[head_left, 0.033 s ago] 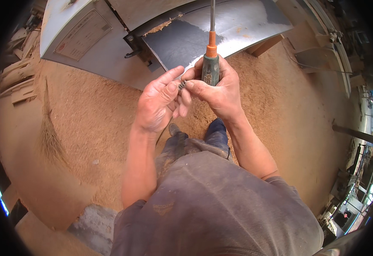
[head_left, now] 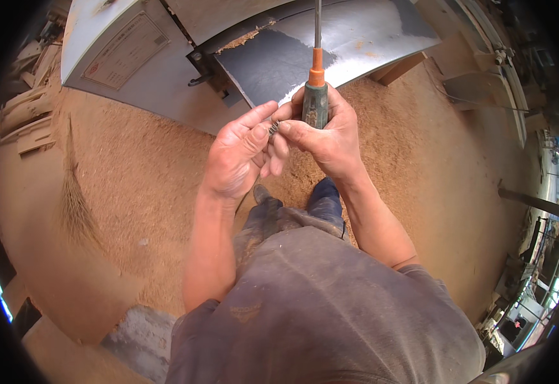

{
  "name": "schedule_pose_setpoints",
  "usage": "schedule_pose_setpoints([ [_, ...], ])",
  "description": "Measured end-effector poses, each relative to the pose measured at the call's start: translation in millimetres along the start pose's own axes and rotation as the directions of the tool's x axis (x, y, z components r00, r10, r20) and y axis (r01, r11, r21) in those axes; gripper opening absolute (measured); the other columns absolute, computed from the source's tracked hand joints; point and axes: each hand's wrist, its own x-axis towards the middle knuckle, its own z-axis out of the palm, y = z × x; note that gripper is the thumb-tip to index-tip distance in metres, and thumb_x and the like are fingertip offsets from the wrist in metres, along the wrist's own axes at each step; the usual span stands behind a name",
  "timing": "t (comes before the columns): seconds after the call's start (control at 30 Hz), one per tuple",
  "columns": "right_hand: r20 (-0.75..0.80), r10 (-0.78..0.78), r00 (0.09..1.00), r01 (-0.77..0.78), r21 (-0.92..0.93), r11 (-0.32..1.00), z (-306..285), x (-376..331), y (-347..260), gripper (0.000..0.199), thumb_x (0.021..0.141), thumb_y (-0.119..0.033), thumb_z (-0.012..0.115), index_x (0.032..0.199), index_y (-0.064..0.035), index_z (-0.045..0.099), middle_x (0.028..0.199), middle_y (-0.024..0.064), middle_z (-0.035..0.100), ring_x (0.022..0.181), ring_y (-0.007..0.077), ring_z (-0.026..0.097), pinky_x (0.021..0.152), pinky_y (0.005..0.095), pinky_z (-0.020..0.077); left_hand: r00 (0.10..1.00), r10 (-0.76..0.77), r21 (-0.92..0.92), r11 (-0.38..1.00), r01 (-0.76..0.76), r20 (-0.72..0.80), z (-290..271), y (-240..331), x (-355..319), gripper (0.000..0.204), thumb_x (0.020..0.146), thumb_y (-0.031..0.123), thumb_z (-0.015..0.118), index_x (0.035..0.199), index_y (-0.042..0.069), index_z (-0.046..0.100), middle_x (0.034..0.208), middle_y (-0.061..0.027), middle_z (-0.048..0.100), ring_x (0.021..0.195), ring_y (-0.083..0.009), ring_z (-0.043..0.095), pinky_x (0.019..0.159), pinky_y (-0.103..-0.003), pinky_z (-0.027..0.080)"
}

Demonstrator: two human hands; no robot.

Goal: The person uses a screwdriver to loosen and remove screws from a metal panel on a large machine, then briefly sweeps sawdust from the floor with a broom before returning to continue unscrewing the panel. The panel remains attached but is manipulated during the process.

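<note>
The workshop floor (head_left: 132,185) is covered with brown wood dust. Above it, a small dark coil (head_left: 274,128) is held up in front of the body, between the two hands. It is pinched by the left hand (head_left: 231,157) and touched by the right thumb. A screwdriver (head_left: 316,105) with a green and orange handle is gripped in the right hand (head_left: 336,144), and its metal rod is pointed away. Past the hands, a shiny dark metal sheet (head_left: 267,70) is seen beside a grey metal box (head_left: 164,80). To the left, a straw broom (head_left: 76,205) is seen near some wood pieces (head_left: 30,125).
</note>
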Motion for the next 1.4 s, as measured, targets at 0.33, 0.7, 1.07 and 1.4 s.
schedule_pose_setpoints([
  [0.33, 0.052, 0.039, 0.998, -0.028, -0.200, 0.979, 18, 3, 39, 0.028, 0.084, 0.006, 0.069, 0.109, 0.0034, 0.060, 0.099, 0.0109, 0.074, 0.083, 0.0116, 0.069, 0.072, 0.0285, 0.0582, 0.999, -0.046, 0.036, 0.998, 0.045, 0.015, -37, -4, -19, 0.059, 0.101, 0.022, 0.067, 0.144, -0.013, 0.047, 0.096, -0.0152, 0.069, 0.070, -0.0177, 0.070, 0.053, -0.023, 0.052],
  [0.7, -0.075, -0.019, 0.997, -0.023, -0.518, 0.855, 26, -40, 61, 0.045, 0.084, -0.004, 0.077, 0.126, 0.0005, 0.061, 0.097, 0.0067, 0.071, 0.079, 0.0100, 0.064, 0.071, 0.0266, 0.0536, 0.989, 0.048, -0.240, 0.967, -0.082, -0.142, -113, -47, -10, 0.031, 0.104, 0.012, 0.060, 0.131, -0.001, 0.058, 0.106, -0.0197, 0.071, 0.090, -0.0296, 0.073, 0.075, -0.034, 0.059],
  [1.07, -0.022, 0.314, 0.949, -0.300, -0.364, 0.882, -33, -101, 105, 0.047, 0.088, -0.016, 0.062, 0.130, 0.0039, 0.062, 0.097, 0.0123, 0.066, 0.087, 0.0186, 0.062, 0.082, 0.0323, 0.0507, 0.908, 0.204, -0.272, 0.910, -0.313, -0.365, -139, -48, 45, 0.017, 0.103, 0.007, 0.058, 0.120, 0.005, 0.063, 0.124, -0.0242, 0.068, 0.115, -0.0372, 0.068, 0.101, -0.048, 0.056],
  [1.4, -0.033, 0.149, 0.988, -0.146, -0.481, 0.865, -27, -66, 143, 0.047, 0.087, -0.013, 0.065, 0.130, 0.0058, 0.061, 0.116, 0.0255, 0.068, 0.105, 0.0385, 0.067, 0.094, 0.0421, 0.0516, 0.896, 0.171, -0.166, 0.952, -0.257, -0.409, -164, -52, 57, 0.019, 0.105, 0.008, 0.056, 0.122, 0.001, 0.058, 0.130, -0.0195, 0.062, 0.123, -0.0334, 0.061, 0.110, -0.049, 0.049],
])
